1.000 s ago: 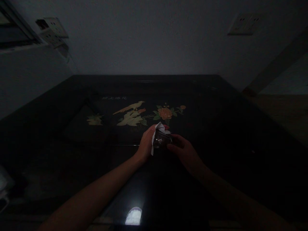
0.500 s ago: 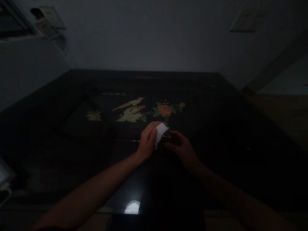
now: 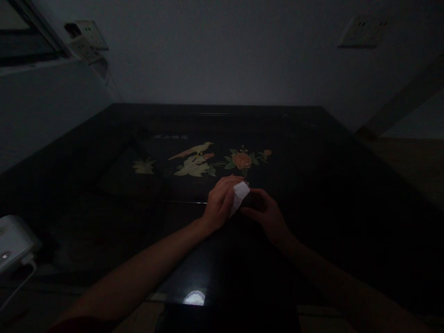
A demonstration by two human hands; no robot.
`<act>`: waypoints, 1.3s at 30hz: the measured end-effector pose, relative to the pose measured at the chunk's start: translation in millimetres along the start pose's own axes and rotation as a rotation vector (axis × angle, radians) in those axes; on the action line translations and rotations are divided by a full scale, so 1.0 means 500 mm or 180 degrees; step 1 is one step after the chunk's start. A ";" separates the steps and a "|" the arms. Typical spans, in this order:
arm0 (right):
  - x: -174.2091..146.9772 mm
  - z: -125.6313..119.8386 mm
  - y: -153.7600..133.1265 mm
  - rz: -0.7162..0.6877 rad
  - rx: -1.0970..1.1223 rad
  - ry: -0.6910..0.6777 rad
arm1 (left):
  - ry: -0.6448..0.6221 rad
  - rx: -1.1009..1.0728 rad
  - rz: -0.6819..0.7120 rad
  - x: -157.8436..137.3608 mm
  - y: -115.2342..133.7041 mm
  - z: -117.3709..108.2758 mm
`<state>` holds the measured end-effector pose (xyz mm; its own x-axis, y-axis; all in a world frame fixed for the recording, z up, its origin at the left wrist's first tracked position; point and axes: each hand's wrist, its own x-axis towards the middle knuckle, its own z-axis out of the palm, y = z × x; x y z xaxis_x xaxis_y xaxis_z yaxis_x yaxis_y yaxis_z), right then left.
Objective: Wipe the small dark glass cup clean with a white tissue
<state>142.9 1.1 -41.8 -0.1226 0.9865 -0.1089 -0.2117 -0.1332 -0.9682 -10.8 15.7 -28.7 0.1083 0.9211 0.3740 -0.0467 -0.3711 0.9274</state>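
Observation:
My left hand [image 3: 219,203] is closed on a white piece of tissue or cloth [image 3: 239,194], pressing it against a dark object between the hands. Thumb and fingers of my right hand [image 3: 267,212] curl around the other side of that dark object, whose kind is lost in the shadow. Both hands are close together, low over the front middle of a glossy black table [image 3: 194,249]. Beyond them, the tabletop bears an inlaid picture of a bird [image 3: 194,150] and an orange flower [image 3: 242,160].
A white box-like device [image 3: 15,243] with a white cable is at the left edge. Wall sockets are at the back left [image 3: 92,34] and back right [image 3: 362,32]. The table's back edge stands by a pale wall [image 3: 215,60]. The room is very dim.
The view has turned slightly left, bringing more of the white device into sight. The white tissue or cloth now covers more of the dark object, and the hands are still together.

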 end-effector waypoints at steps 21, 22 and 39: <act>0.009 -0.006 0.012 0.0251 0.0391 -0.0003 | -0.0051 -0.2118 -0.2168 0.039 -0.030 0.014; 0.008 -0.005 0.011 0.0260 0.0394 0.0012 | -0.0052 -0.2120 -0.2189 0.039 -0.031 0.014; 0.001 0.002 -0.005 0.0296 -0.0046 0.0138 | 0.0079 -0.0137 -0.0584 0.012 -0.030 0.000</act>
<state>142.3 1.7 -39.3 -0.0989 0.9732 -0.2078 -0.1873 -0.2232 -0.9566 -9.6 26.9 -40.6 0.0943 0.9756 0.1980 -0.0708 -0.1918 0.9789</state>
